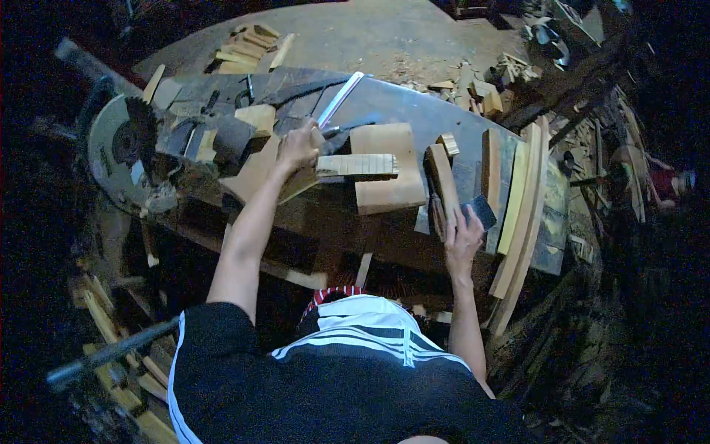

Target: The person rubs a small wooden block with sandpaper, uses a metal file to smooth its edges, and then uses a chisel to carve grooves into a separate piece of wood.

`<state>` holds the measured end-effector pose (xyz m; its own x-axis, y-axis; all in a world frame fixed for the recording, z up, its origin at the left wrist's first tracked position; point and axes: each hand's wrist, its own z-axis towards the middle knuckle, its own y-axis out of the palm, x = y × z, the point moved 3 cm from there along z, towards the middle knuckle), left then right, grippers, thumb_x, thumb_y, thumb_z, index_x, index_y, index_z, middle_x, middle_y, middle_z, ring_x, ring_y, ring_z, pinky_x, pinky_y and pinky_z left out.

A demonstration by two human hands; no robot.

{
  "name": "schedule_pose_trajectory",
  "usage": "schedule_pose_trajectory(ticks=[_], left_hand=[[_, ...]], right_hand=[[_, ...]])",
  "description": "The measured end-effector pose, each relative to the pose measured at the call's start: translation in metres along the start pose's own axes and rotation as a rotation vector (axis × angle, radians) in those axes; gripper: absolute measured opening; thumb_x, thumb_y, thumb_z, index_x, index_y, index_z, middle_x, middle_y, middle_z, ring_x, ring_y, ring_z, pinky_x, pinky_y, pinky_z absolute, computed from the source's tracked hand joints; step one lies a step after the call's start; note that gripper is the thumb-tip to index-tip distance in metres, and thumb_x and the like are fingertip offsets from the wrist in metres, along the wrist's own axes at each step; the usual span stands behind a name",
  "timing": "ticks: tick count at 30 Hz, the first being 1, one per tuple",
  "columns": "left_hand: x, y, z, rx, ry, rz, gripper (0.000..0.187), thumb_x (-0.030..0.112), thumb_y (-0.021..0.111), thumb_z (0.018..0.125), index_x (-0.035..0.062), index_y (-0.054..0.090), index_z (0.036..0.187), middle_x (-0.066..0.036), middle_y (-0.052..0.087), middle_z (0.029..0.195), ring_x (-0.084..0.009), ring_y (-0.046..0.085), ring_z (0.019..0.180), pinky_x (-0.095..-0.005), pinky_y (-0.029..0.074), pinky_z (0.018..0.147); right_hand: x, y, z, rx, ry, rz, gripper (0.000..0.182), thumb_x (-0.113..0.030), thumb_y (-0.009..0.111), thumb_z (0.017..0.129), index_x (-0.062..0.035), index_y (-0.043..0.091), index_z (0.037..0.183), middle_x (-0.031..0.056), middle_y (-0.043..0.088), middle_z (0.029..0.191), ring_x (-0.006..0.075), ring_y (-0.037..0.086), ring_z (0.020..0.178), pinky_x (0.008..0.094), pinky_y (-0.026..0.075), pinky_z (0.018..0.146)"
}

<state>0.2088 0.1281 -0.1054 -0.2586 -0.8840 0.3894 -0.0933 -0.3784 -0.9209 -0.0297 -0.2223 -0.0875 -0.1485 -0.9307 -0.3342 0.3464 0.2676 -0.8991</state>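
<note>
- The person leans over a dark workbench strewn with wood offcuts; the view looks straight down past a black shirt with white stripes.
- The left hand rests on a flat, light wooden piece near the middle of the bench, fingers curled and pressed together over its upper edge; whether they pinch it or merely press on it cannot be told.
- Just to the right of that hand lies a notched wooden strip, crossing a square wooden board; the strip's regular marks or cuts look already made, which suggests some of the shaping is done.
- The right hand sits at the near edge of the bench, fingers spread and raised against a small dark block; it touches or is about to touch it, and a firm hold cannot be confirmed.
- Beside that hand stand narrow wood pieces and several long curved slats leaning at the bench's right end, seemingly cut and set aside.
- A circular saw blade sits at the bench's left end, apart from both hands.
- A pale straight bar lies further back, untouched.
- Judging by the many loose pieces, the work appears midway: parts are cut, none visibly joined.
</note>
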Motion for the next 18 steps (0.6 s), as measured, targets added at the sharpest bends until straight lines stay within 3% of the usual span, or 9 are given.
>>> schedule_pose_trajectory(ticks=[2,5,7,8,10,11,12,15,18], left_hand=[[0.016,-0.010,-0.016,0.060,0.121,-0.106,0.053,0.013,0.070,0.063,0.0136,0.048,0.111,-0.018,0.064,0.081,-0.0391,0.062,0.074,-0.0490,0.050,0.069],[0.054,-0.019,-0.053,0.068,-0.001,-0.248,0.052,0.010,0.069,0.062,0.0133,0.047,0.108,-0.015,0.062,0.080,-0.0361,0.063,0.078,-0.0467,0.049,0.068],[0.077,-0.017,-0.076,0.199,0.062,-0.375,0.051,0.009,0.070,0.061,0.0144,0.048,0.107,-0.013,0.061,0.080,-0.0351,0.062,0.080,-0.0446,0.050,0.069],[0.092,-0.013,-0.092,0.246,0.125,-0.396,0.051,0.008,0.070,0.061,0.0151,0.048,0.107,-0.012,0.060,0.079,-0.0348,0.062,0.081,-0.0437,0.050,0.069],[0.128,-0.020,-0.123,0.206,0.239,-0.348,0.050,0.009,0.071,0.060,0.0158,0.049,0.105,-0.011,0.060,0.080,-0.0348,0.061,0.081,-0.0430,0.050,0.069],[0.142,-0.014,-0.138,0.161,0.223,-0.300,0.049,0.009,0.071,0.060,0.0149,0.049,0.103,-0.012,0.060,0.080,-0.0347,0.061,0.080,-0.0430,0.050,0.068],[0.155,-0.008,-0.149,0.118,0.207,-0.250,0.048,0.010,0.071,0.060,0.0140,0.049,0.102,-0.013,0.061,0.081,-0.0345,0.062,0.080,-0.0430,0.050,0.068],[0.164,0.022,-0.165,-0.150,-0.019,-0.766,0.045,0.014,0.071,0.064,0.0106,0.048,0.102,-0.015,0.062,0.082,-0.0352,0.063,0.075,-0.0411,0.051,0.065],[0.157,0.040,-0.146,-0.106,-0.056,-0.911,0.046,0.016,0.071,0.065,0.0094,0.049,0.105,-0.015,0.059,0.088,-0.0344,0.061,0.080,-0.0406,0.050,0.071]], right_hand=[[-0.015,-0.002,0.004,-0.009,0.079,0.105,0.036,-0.017,0.057,0.087,-0.0034,0.055,0.120,0.0159,0.050,0.125,0.0346,0.042,0.117,0.0416,0.033,0.100],[-0.038,0.013,0.013,-0.091,-0.056,0.367,0.036,-0.022,0.055,0.089,-0.0005,0.055,0.117,0.0169,0.054,0.117,0.0320,0.051,0.107,0.0385,0.037,0.096],[-0.054,0.034,0.016,-0.388,0.234,0.876,0.035,-0.026,0.048,0.095,-0.0018,0.054,0.119,0.0124,0.055,0.119,0.0250,0.054,0.106,0.0376,0.037,0.097],[-0.065,0.037,0.019,-0.383,0.243,0.878,0.035,-0.026,0.048,0.095,-0.0018,0.054,0.119,0.0124,0.055,0.119,0.0250,0.054,0.106,0.0376,0.037,0.097],[-0.086,0.041,0.026,-0.410,0.710,1.482,0.036,-0.030,0.041,0.098,-0.0037,0.054,0.119,0.0098,0.057,0.110,0.0195,0.055,0.102,0.0336,0.043,0.091],[-0.098,0.032,0.031,-0.315,0.789,1.630,0.036,-0.032,0.040,0.099,-0.0047,0.052,0.119,0.0079,0.059,0.097,0.0166,0.057,0.091,0.0308,0.049,0.081],[-0.091,0.039,0.031,-0.316,0.787,1.632,0.036,-0.032,0.040,0.099,-0.0047,0.052,0.119,0.0079,0.059,0.097,0.0166,0.057,0.091,0.0308,0.049,0.081],[-0.072,0.040,0.024,-0.159,0.909,1.677,0.035,-0.033,0.039,0.099,-0.0046,0.053,0.115,0.0017,0.054,0.076,0.0121,0.053,0.066,0.0285,0.050,0.064],[-0.040,0.029,0.012,-0.163,0.854,1.605,0.035,-0.033,0.038,0.099,-0.0043,0.054,0.113,-0.0004,0.049,0.071,0.0090,0.048,0.058,0.0254,0.046,0.057]])
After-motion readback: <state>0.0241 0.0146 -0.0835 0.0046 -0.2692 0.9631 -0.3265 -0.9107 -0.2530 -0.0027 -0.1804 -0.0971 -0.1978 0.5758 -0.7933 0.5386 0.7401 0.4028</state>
